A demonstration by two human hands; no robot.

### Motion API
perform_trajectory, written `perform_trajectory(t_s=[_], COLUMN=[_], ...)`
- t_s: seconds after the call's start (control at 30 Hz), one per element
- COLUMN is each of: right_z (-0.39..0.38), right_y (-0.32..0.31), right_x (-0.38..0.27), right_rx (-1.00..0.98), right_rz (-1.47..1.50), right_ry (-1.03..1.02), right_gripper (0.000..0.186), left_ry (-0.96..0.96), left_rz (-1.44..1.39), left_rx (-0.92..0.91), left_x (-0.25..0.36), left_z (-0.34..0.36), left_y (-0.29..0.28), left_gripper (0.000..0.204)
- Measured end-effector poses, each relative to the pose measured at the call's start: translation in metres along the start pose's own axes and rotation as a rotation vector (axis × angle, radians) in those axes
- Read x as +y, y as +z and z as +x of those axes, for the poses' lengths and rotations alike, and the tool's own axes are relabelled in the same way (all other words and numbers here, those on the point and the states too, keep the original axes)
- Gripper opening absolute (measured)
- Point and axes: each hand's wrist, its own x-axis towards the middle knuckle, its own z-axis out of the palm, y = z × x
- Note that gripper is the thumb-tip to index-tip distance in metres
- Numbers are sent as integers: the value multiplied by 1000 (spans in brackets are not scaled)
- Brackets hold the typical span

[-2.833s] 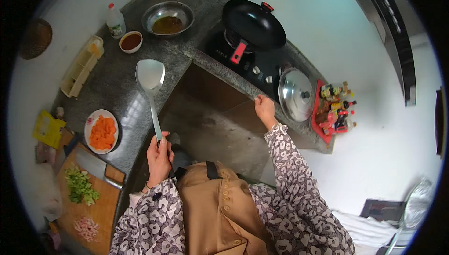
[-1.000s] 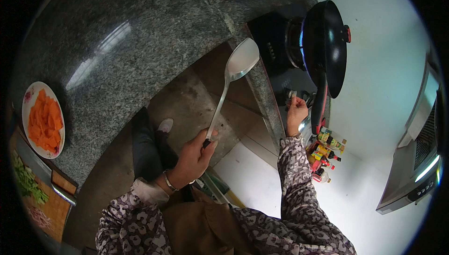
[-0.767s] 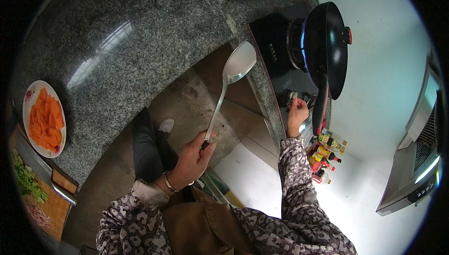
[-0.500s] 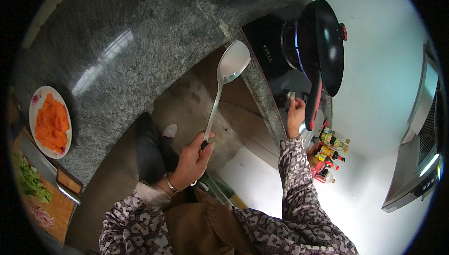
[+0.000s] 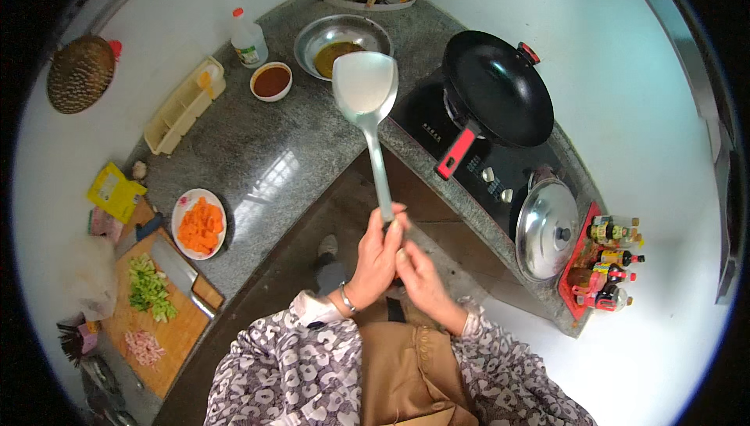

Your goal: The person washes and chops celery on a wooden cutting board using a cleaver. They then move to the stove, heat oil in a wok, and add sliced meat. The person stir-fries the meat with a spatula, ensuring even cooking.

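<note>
**kitchenlurker:** Steel spatula (image 5: 366, 94), long handle, that's what both hands are on. Left hand (image 5: 376, 258) has its fingers curled tight round the bottom end of the handle, thumb up along it. Right hand (image 5: 422, 279) sits just below and beside it, touching the left one. Can't tell whether the right fingers are actually round the handle or just cupped against the other hand, they're partly hidden. Patterned sleeves and a brown apron (image 5: 406, 363) at the very bottom.

**wokfan22:** Where's the blade end pointing?

**kitchenlurker:** Straight up and away from the body, handle near vertical. The broad flat blade hangs in the air over the front edge of the grey granite counter (image 5: 258, 152), just in front of a metal bowl (image 5: 341, 39) with yellowish liquid in it.

**wokfan22:** And around it?

**kitchenlurker:** Close on the left, a wooden board (image 5: 176, 324) with chopped greens, some pink bits and a cleaver (image 5: 181, 273). Next to that, a white plate of diced carrot (image 5: 200, 224). On the right, a black stove (image 5: 476, 168) with a metal lid (image 5: 547, 227) lying by its knobs, and a black wok (image 5: 500, 90) with a red-tipped handle. Farther back, a small bowl of red sauce (image 5: 271, 80) and a clear plastic bottle (image 5: 248, 39) near the wall.
</note>
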Motion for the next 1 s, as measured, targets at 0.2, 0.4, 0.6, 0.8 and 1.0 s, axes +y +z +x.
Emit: perform_trajectory(t_s=[0.2, 0.4, 0.6, 0.8, 1.0], right_z=[-10, -32, -35, -30, -20], right_y=[-42, -121, -153, -148, -140], right_x=[-42, -70, -76, -68, -68], right_rx=[128, 452, 631, 802, 882], right_rz=[230, 156, 103, 101, 163], right_ry=[30, -49, -14, 30, 75], right_gripper=[18, 16, 17, 19, 18], left_ry=[204, -244, -386, -459, -442], left_rz=[198, -28, -39, -120, -46], left_rx=[-272, 71, 278, 400, 458], left_x=[28, -19, -83, -76, -83], left_z=[22, 134, 291, 353, 370], left_y=[20, -35, -150, -138, -154], left_gripper=[33, 25, 33, 35, 33])
